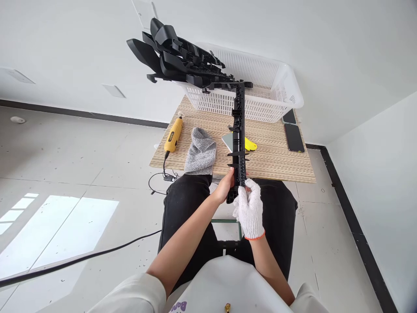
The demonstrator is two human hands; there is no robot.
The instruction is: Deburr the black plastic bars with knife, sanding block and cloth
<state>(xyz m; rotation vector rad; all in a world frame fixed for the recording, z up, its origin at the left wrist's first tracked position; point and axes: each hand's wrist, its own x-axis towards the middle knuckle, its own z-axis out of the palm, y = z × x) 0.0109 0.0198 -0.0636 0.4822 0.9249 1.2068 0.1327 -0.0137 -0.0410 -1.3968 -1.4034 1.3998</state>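
Observation:
My left hand (224, 187), bare, grips the near end of a long, narrow black plastic trim piece (238, 108) that points away from me over the table edge. My right hand (250, 208) wears a white knitted glove with an orange cuff. Its fingers are closed on a black caliper (241, 170) with white scale marks, which lies along the trim piece. The caliper's jaws stick out to both sides of it. Partly hidden behind the trim piece is a yellow utility knife (250, 145), with a small grey-green flat item (227, 141) at its left.
On the wood-grain table (270, 163) are a yellow rotary tool (173, 135), a crumpled grey cloth (201, 152) and a black phone (294, 138), with a second phone (289, 116) behind. A white basket (270, 106) holds several black trim pieces (182, 61). A cable (107, 251) crosses the floor.

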